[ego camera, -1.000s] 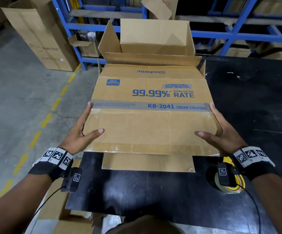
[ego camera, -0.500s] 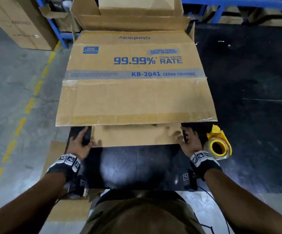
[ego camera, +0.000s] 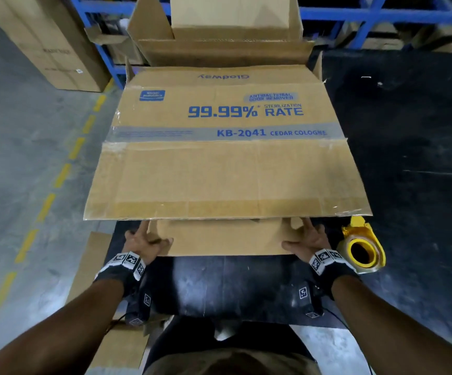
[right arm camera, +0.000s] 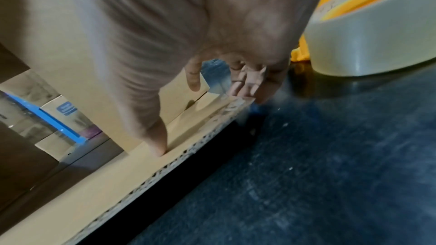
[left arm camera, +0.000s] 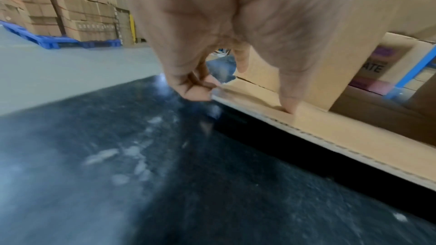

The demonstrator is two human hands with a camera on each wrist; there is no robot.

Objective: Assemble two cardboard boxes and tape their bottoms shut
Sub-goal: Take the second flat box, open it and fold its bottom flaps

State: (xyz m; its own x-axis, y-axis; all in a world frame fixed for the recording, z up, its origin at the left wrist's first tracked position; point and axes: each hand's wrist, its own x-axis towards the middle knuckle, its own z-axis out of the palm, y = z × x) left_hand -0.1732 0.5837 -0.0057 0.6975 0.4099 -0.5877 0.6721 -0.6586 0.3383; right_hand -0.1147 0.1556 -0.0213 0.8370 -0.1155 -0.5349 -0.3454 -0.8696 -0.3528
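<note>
A printed cardboard box (ego camera: 219,163) lies on its side on the black table (ego camera: 409,158), its upper bottom flap sticking out toward me. Below it shows the lower flap (ego camera: 225,239). My left hand (ego camera: 145,239) grips that flap's left corner, and in the left wrist view the thumb lies on top of the flap (left arm camera: 330,133) while the fingers (left arm camera: 198,90) curl at its edge. My right hand (ego camera: 304,239) grips the right corner the same way, thumb on the flap (right arm camera: 106,180). A second open box (ego camera: 227,28) stands behind.
A yellow tape dispenser (ego camera: 363,247) with a clear roll sits on the table just right of my right wrist. Flat cardboard (ego camera: 92,261) lies off the table's left edge. A tall carton (ego camera: 43,41) and blue racking (ego camera: 381,14) stand behind.
My hands left the sides of the upper flap and dropped beneath it to the lower flap's two corners, which they now grip. The box sits closer under my view.
</note>
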